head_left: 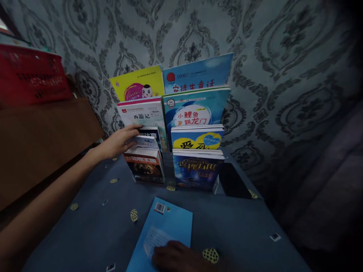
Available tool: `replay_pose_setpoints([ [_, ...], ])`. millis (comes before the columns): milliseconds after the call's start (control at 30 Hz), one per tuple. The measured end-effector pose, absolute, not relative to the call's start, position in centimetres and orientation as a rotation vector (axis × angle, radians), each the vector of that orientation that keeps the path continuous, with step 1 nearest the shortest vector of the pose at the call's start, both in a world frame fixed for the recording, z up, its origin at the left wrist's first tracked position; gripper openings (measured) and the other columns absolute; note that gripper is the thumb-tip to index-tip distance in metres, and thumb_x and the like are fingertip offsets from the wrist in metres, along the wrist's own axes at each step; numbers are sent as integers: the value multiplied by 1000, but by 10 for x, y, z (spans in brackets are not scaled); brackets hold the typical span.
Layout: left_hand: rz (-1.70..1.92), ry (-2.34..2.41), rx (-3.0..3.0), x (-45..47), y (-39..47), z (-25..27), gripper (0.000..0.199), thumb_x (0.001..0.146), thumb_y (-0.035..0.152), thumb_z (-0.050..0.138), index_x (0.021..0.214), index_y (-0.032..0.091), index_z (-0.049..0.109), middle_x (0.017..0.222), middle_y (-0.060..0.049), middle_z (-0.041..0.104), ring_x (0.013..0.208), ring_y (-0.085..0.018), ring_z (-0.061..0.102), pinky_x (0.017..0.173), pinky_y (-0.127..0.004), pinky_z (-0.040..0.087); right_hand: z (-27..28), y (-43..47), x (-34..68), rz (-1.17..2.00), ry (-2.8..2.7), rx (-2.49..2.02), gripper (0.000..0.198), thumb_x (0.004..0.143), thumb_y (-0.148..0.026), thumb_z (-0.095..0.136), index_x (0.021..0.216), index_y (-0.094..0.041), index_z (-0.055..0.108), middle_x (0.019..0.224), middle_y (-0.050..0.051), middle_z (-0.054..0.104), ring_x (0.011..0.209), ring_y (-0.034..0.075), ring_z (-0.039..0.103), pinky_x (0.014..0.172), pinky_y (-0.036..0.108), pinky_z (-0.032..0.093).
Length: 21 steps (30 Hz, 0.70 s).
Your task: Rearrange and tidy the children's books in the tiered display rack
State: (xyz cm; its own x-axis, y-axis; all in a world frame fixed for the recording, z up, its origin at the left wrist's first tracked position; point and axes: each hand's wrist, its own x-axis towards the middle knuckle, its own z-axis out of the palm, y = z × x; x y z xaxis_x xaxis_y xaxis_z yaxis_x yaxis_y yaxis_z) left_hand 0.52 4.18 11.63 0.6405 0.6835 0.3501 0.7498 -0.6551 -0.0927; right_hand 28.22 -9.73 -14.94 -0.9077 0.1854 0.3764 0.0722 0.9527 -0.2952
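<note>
My left hand [123,141] reaches in from the left, its fingers closed round the side edge of a pale-covered book [145,142] and touching a dark-covered book [151,132] behind it. Both stand in the left column of a clear book rack [216,186]. At the front of that column is a book with a lion on its cover [144,169]. Low in the view, my right hand [177,257], dim and blurred, has its fingers curled on a light blue book [177,217] that lies back cover up. The thumb of this hand is hidden.
The rack's right column holds several books, with a dark blue one [195,170] in front. A black flat object [234,180] lies right of it. At left, a red basket [31,75] sits on a brown wooden piece [51,139]. Patterned wallpaper [193,34] rises behind.
</note>
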Motion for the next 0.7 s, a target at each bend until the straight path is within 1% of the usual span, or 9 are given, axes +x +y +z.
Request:
replay_pose_setpoints([
  [67, -439, -1151, -2628, 4, 43, 114, 22, 98, 28, 48, 109, 16, 62, 152, -17, 52, 136, -28, 55, 112, -50, 49, -90, -83, 298, 359, -2608, -293, 31, 100, -43, 61, 127, -28, 65, 126, 2, 74, 119, 16, 68, 95, 25, 56],
  [100, -450, -1146, -2626, 3, 43, 113, 22, 98, 27, 48, 110, 16, 62, 152, -17, 52, 136, -28, 55, 112, -50, 49, -58, -73, 303, 334, -2517, -430, 38, 99, -44, 61, 132, -25, 63, 132, 6, 71, 122, 18, 67, 95, 28, 57],
  [133, -460, -1142, -2624, 3, 44, 111, 22, 98, 27, 49, 111, 16, 62, 152, -17, 52, 137, -28, 55, 113, -50, 49, -28, -62, 305, 279, -2441, -507, 38, 101, -40, 58, 135, -23, 61, 135, 8, 69, 124, 20, 66, 97, 32, 57],
  [200, -480, -1132, -2624, 2, 46, 109, 20, 97, 25, 50, 111, 16, 62, 152, -17, 52, 138, -29, 54, 114, -50, 48, 27, -38, 299, 149, -2311, -587, 28, 104, -26, 52, 128, -20, 64, 130, 10, 70, 119, 21, 67, 99, 38, 57],
  [300, -520, -1106, -2615, 2, 46, 105, 19, 95, 21, 51, 109, 16, 62, 151, -18, 54, 140, -29, 53, 115, -50, 47, 83, -1, 276, -142, -2304, -795, 30, 98, -6, 46, 119, -12, 67, 124, 16, 70, 114, 27, 66, 97, 44, 56],
  [367, -546, -1093, -2601, 3, 45, 103, 19, 95, 19, 51, 110, 16, 62, 150, -18, 55, 140, -29, 52, 115, -50, 47, 104, 18, 259, -351, -2356, -935, 32, 94, 0, 45, 112, -9, 70, 119, 18, 71, 114, 29, 64, 95, 44, 54],
  [433, -561, -1087, -2584, 4, 43, 101, 20, 94, 17, 51, 111, 15, 62, 149, -18, 55, 140, -29, 53, 115, -51, 47, 116, 31, 246, -465, -2433, -1038, 31, 93, 1, 47, 111, -9, 71, 115, 18, 72, 115, 30, 63, 93, 42, 54],
  [567, -583, -1087, -2543, 4, 41, 97, 24, 92, 15, 53, 113, 17, 62, 149, -16, 56, 137, -30, 55, 114, -50, 48, 124, 45, 238, -445, -2525, -1118, 40, 93, -3, 49, 127, -17, 66, 120, 13, 72, 114, 28, 64, 83, 35, 53],
  [700, -618, -1055, -2479, 2, 42, 87, 23, 93, 14, 51, 113, 17, 61, 148, -17, 57, 137, -30, 54, 113, -53, 45, 125, 49, 238, -407, -2555, -1216, 35, 97, -7, 46, 123, -19, 67, 120, 12, 72, 109, 26, 68, 78, 32, 51],
])
